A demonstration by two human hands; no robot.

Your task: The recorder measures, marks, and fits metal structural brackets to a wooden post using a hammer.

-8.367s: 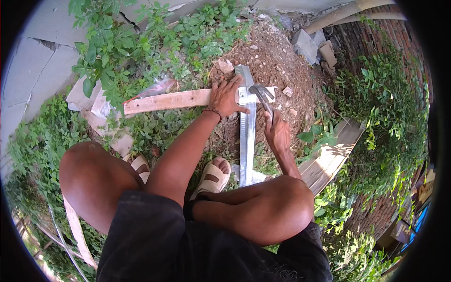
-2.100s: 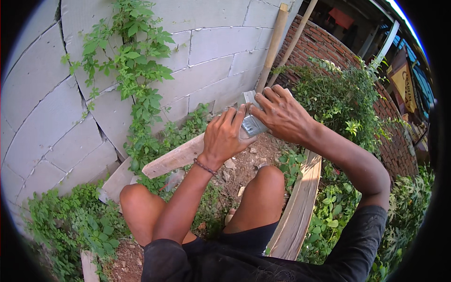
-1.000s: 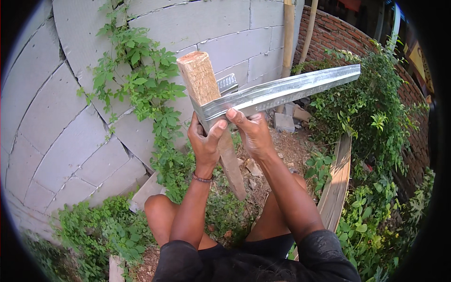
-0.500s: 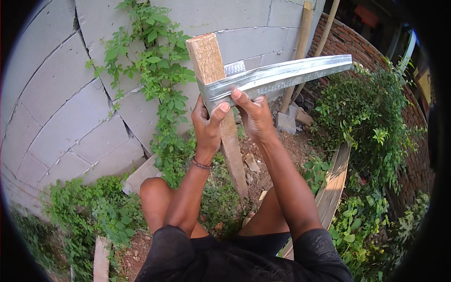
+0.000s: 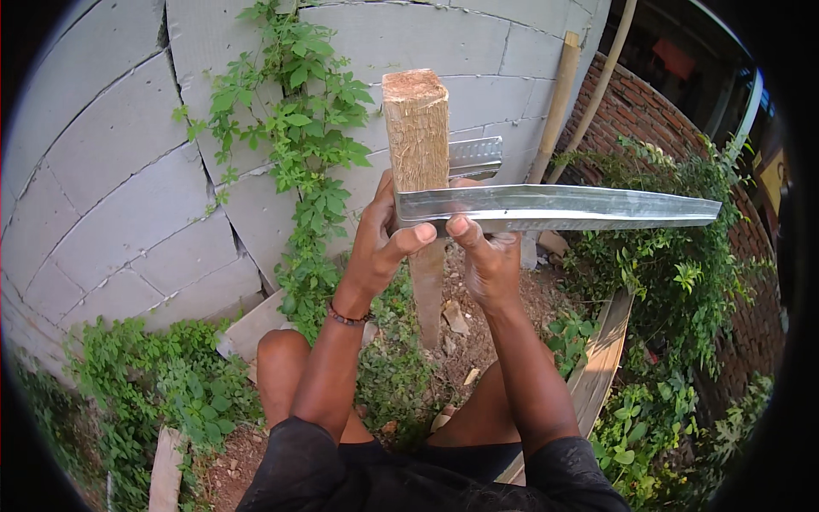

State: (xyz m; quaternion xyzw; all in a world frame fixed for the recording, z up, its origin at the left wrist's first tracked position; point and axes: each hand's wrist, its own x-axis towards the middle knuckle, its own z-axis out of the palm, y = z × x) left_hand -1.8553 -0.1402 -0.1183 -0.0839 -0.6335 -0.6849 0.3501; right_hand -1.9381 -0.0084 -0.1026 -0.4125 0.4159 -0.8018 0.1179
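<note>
My left hand (image 5: 384, 247) and my right hand (image 5: 486, 256) grip a silver metal channel (image 5: 563, 209) where it wraps across a rough wooden post (image 5: 416, 145), their thumbs pressed to its lower face. The post stands upright in front of me, its cut end at the top and its lower part hanging between my forearms. The long arm of the channel reaches horizontally to the right, and a shorter ribbed metal end (image 5: 474, 152) sticks out behind the post. The rest of my fingers are mostly hidden behind the pieces.
A grey block wall (image 5: 128, 205) with a climbing vine (image 5: 303, 154) rises ahead. Two poles (image 5: 554, 102) lean near a brick wall (image 5: 648, 111) and bushes (image 5: 665, 273) at right. A long weathered board (image 5: 601, 350) lies beside my right leg, over rubble and soil.
The joined pieces have been lifted off the ground and turned upright. The hammer has left my right hand. In the last second the channel swung level and the post shifted rightward.
</note>
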